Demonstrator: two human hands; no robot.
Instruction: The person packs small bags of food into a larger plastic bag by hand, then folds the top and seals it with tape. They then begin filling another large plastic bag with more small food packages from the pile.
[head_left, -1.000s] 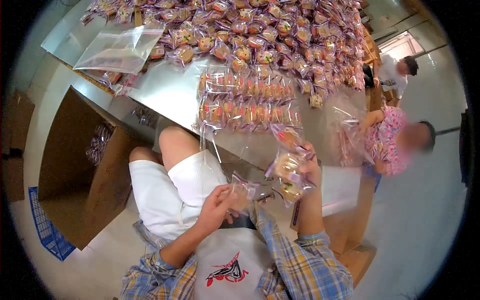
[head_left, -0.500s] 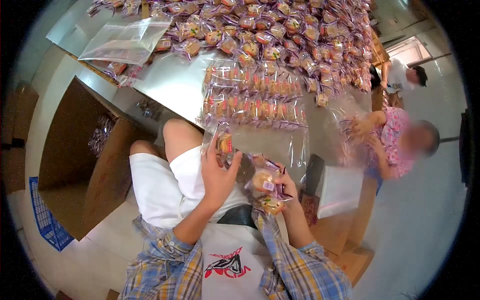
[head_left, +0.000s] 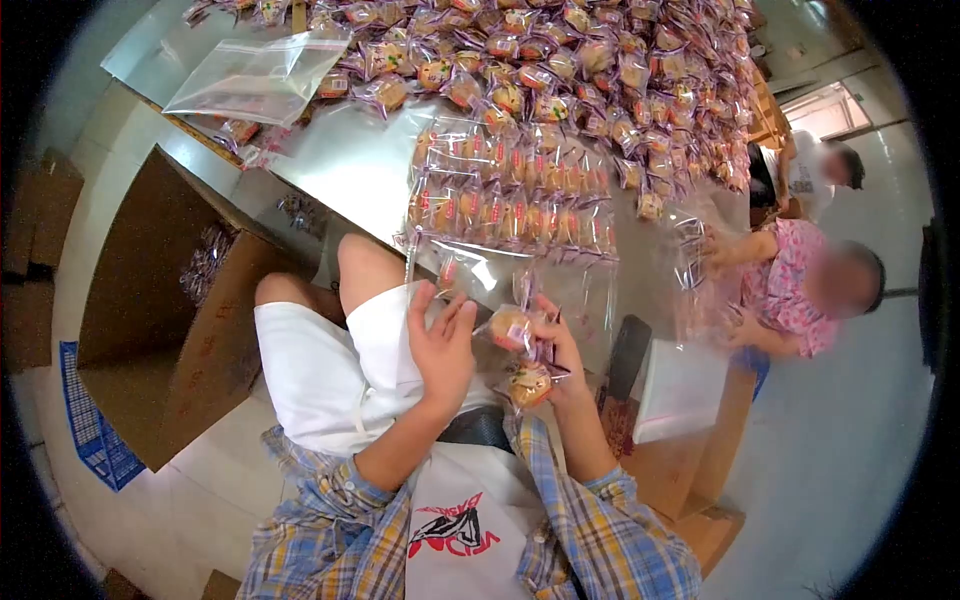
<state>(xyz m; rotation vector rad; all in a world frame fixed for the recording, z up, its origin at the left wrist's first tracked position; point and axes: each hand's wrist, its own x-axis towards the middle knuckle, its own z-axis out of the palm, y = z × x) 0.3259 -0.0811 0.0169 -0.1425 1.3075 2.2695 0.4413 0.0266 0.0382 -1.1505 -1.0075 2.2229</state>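
Note:
A large clear plastic bag [head_left: 560, 285] lies on the table edge with its mouth toward me. Inside it, wrapped cakes [head_left: 515, 215] stand in two packed rows. My left hand [head_left: 443, 350] is at the bag's mouth, fingers spread and holding nothing. One wrapped cake [head_left: 447, 272] lies just beyond its fingertips, blurred behind the film. My right hand [head_left: 562, 355] grips a bunch of wrapped cakes; an upper cake [head_left: 513, 327] and a lower cake [head_left: 529, 384] show most plainly, in clear wrappers with purple edges.
A big heap of wrapped cakes [head_left: 600, 70] covers the far table. Flat clear bags [head_left: 260, 80] lie at the left. An open cardboard box [head_left: 150, 330] and a blue crate [head_left: 90, 420] stand left. A white stack [head_left: 680, 390] is at my right. A co-worker [head_left: 790, 280] handles another bag.
My left hand has let go of a wrapped cake, which now sits farther into the bag, and its fingers have drawn back. The right hand's bunch has shifted slightly left and tilted.

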